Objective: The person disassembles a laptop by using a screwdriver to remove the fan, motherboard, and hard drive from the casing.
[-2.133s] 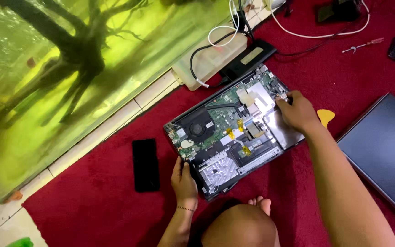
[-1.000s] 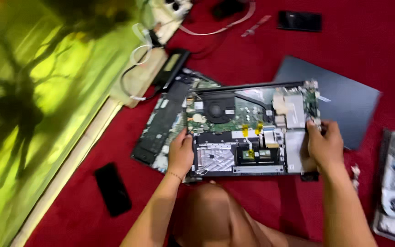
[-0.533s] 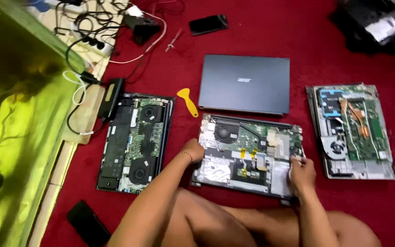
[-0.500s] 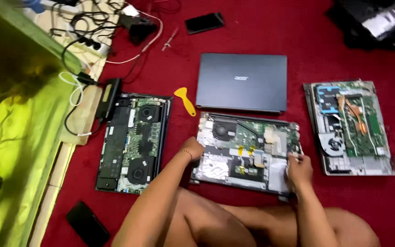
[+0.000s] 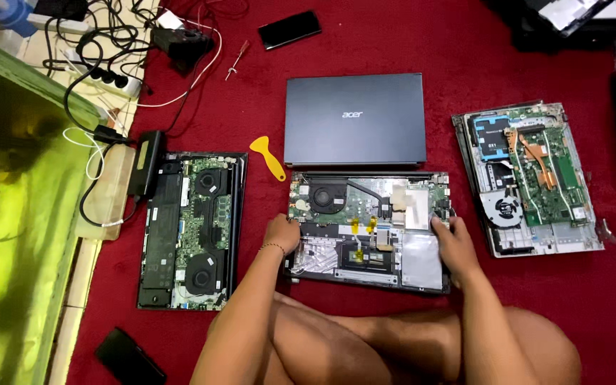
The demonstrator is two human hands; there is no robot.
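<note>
An opened laptop [image 5: 368,221] lies bottom-up on the red carpet in front of my crossed legs, its fan, board and silver inner frame exposed. My left hand [image 5: 281,234] grips its left edge near the board. My right hand [image 5: 452,242] holds its right edge, fingers curled over the rim. Both forearms reach forward from my knees.
A closed grey laptop [image 5: 354,118] lies just beyond, a yellow pry tool [image 5: 268,157] to its left. Two more opened laptops lie at the left [image 5: 190,228] and right [image 5: 529,178]. Phones [image 5: 290,28] [image 5: 128,356], a screwdriver [image 5: 237,58], cables [image 5: 101,57] and a fish tank [image 5: 16,235] are around.
The view has swung away from the fish tank to above the carpet. The opened laptop, held by both hands, has turned from slanted to square in front of my legs.
</note>
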